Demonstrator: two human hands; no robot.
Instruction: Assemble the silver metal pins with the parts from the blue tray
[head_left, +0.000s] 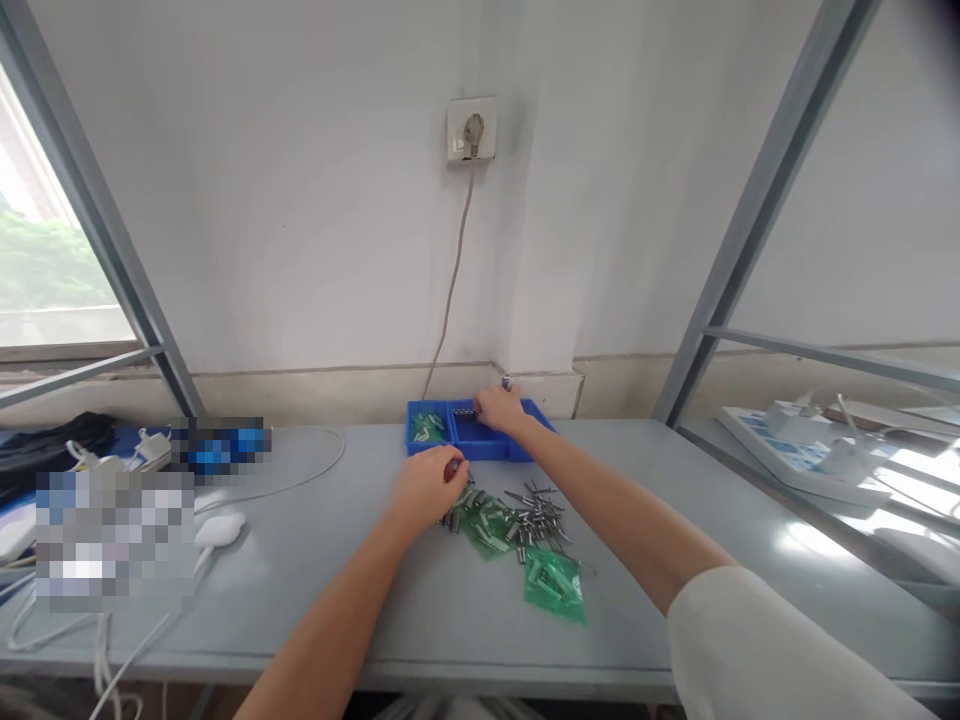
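Note:
My right hand (pixel 497 408) reaches over a blue divided tray (pixel 480 452), fingers bent down into its middle part. A small light-and-dark piece (pixel 507 382) shows at the top of that hand; what the fingertips hold is hidden. A row of small metal pieces (pixel 464 412) lies along the far side of that compartment. In front of the tray, my left hand (pixel 431 485) is curled closed around something small and dark, beside a pile of metal pins and cylinders (pixel 544 515). A green bag (pixel 487 525) lies partly under metal pieces, and another green bag (pixel 555 585) lies closer to me.
The tray's left compartment holds a green bag (pixel 429 427). On the left of the grey table (pixel 315 580) are white cables, a white adapter (pixel 220 530) and a blurred patch. Shelf posts (pixel 739 230) rise at both sides; a cord hangs from the wall socket (pixel 471 130).

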